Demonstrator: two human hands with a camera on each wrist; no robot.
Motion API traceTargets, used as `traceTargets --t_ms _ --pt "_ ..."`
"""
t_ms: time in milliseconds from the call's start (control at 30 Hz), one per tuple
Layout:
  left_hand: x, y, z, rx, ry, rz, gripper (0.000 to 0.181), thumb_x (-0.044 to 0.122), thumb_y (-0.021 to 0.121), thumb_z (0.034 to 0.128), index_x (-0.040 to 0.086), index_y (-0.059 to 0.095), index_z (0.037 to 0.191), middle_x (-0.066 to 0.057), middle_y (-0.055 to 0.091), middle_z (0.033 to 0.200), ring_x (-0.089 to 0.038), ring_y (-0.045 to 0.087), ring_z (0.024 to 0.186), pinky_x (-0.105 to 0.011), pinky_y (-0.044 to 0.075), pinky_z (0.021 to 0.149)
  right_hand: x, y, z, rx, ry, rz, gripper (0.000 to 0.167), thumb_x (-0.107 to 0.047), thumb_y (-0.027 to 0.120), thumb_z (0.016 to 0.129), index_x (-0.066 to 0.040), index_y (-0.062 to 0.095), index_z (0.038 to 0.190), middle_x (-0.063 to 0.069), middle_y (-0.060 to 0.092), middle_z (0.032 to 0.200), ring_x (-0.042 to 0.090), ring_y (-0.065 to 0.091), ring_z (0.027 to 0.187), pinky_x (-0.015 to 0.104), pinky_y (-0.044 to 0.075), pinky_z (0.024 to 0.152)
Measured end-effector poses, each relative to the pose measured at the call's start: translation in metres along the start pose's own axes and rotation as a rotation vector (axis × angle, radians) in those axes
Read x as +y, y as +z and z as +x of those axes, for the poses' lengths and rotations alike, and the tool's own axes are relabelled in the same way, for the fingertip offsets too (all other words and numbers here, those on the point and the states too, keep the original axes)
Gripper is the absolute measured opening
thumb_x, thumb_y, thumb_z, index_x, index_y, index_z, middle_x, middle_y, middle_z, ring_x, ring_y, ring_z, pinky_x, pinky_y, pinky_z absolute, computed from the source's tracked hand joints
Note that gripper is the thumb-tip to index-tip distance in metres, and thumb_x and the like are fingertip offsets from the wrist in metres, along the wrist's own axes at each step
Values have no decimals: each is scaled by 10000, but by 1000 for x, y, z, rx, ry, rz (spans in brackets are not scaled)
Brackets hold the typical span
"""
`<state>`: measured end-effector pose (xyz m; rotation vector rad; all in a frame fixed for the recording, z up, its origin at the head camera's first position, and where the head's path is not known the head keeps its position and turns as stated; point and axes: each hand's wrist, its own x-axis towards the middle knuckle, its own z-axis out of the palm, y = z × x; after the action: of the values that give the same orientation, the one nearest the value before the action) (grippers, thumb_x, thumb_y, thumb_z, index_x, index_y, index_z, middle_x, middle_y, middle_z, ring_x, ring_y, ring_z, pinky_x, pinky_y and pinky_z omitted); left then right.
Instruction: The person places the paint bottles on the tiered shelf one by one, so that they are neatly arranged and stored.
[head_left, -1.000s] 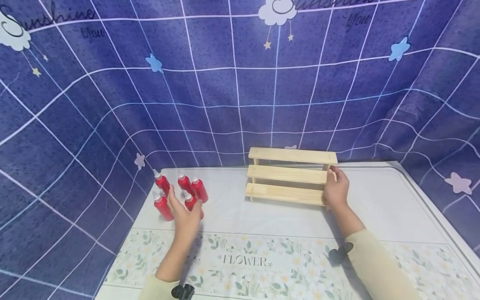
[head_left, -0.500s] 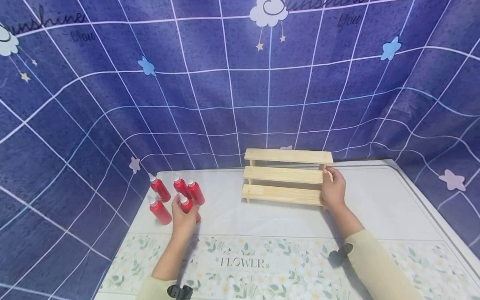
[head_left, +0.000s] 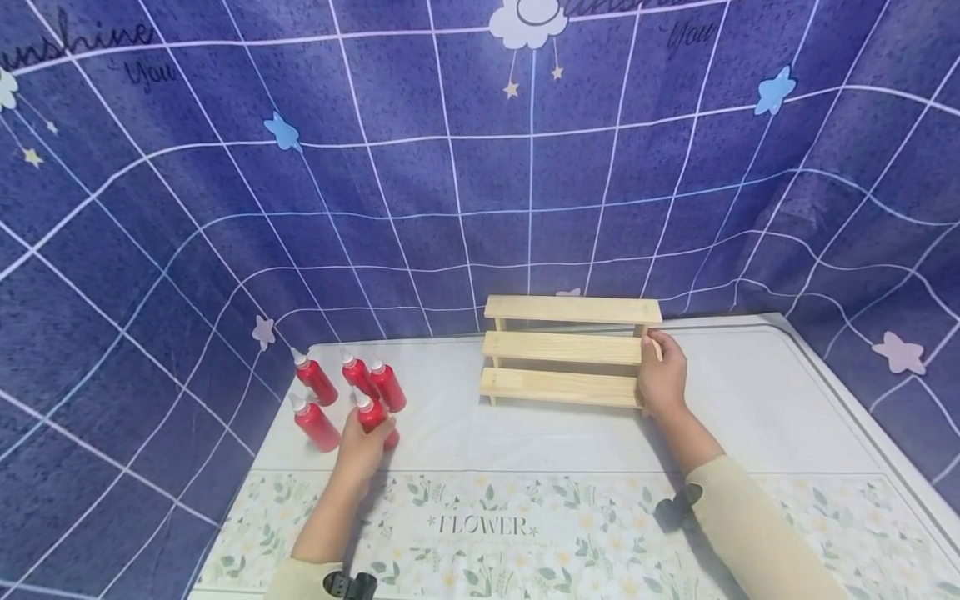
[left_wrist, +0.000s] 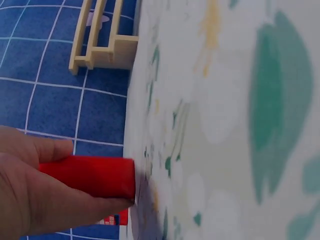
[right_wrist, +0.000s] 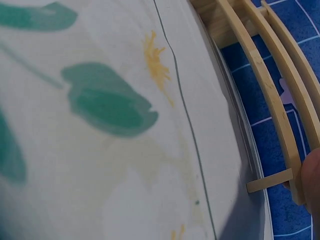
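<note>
My left hand [head_left: 363, 446] grips a red squeeze bottle [head_left: 371, 414] with a pale pointed cap at the front of a small group. In the left wrist view, thumb and fingers lie on both sides of that bottle [left_wrist: 100, 176], its base close to the tabletop. A three-tier wooden display rack [head_left: 562, 385] stands toward the back of the table. My right hand [head_left: 663, 375] holds the rack's right end. Only a bit of that hand shows in the right wrist view, beside the end of a rack slat [right_wrist: 275, 107].
Several more red squeeze bottles [head_left: 315, 427] stand upright close behind and left of the gripped one. A white table [head_left: 450, 433] carries a floral strip [head_left: 480, 533] reading "FLOWER" along its front. A blue gridded curtain [head_left: 480, 183] hangs behind and at the sides.
My left hand has come down from above the bottles and its fingers have drawn in around the front one. My right hand stays on the rack. The head view has shifted slightly.
</note>
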<state>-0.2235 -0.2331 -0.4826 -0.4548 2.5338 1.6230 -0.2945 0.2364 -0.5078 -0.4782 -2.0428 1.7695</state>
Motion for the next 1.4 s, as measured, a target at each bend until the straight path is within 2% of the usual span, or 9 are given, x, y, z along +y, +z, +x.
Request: traceTargets --t_ms 133,267,400,533,767,933,1167,1400 --pt "1 0 0 -30 8 -11 647 311 604 1055 85 335 1598 -183 403 1675 -406 320 1597 -661 247 1301 0 0 1 3 -6 5 462 -257 454 1133 6 502 1509 199 433 1662 334 223 1651 501 145 1374" --pt "1 2 0 -70 3 -48 664 358 621 1046 98 349 1594 -181 419 1667 -414 346 1583 -667 279 1288 0 0 2 7 -19 7 452 -244 464 1129 11 513 1498 206 442 1654 339 233 1646 503 154 1372" --pt "1 4 -2 -106 -9 -72 747 424 636 1036 121 278 1618 -166 379 1689 -399 307 1605 -674 228 1306 -1 0 1 11 -21 -5 440 -236 470 1127 10 525 1487 206 444 1654 339 237 1645 504 155 1372" --pt "3 8 -3 -109 16 -99 805 433 636 1037 126 202 1641 -167 343 1708 -388 272 1622 -647 191 1325 -1 0 -2 7 -30 -25 438 -231 462 1128 16 527 1483 214 457 1642 350 260 1637 512 164 1370" --pt "9 20 -1 -122 93 -178 660 369 662 1042 106 354 1562 -181 563 1551 -372 505 1491 -571 335 1294 2 -2 -1 7 -47 -45 438 -238 462 1129 19 529 1476 229 494 1605 378 337 1602 525 221 1355" --pt "11 25 -2 -129 112 -163 625 383 674 1031 138 422 1548 -160 591 1529 -357 500 1490 -582 340 1275 5 -2 0 9 -51 -36 445 -232 467 1126 32 525 1479 241 487 1608 382 322 1607 520 215 1357" --pt "14 27 -3 -131 125 -129 619 381 684 1026 166 439 1553 -155 595 1529 -340 562 1434 -406 537 1077 8 1 -1 5 -57 -33 432 -223 475 1122 31 536 1466 247 497 1595 384 341 1596 516 235 1351" --pt "19 31 0 -152 146 -154 599 365 678 1031 164 460 1552 -151 585 1551 -341 562 1452 -484 538 1147 5 1 1 11 -69 -61 434 -233 464 1124 20 536 1470 240 509 1588 392 356 1587 521 244 1347"
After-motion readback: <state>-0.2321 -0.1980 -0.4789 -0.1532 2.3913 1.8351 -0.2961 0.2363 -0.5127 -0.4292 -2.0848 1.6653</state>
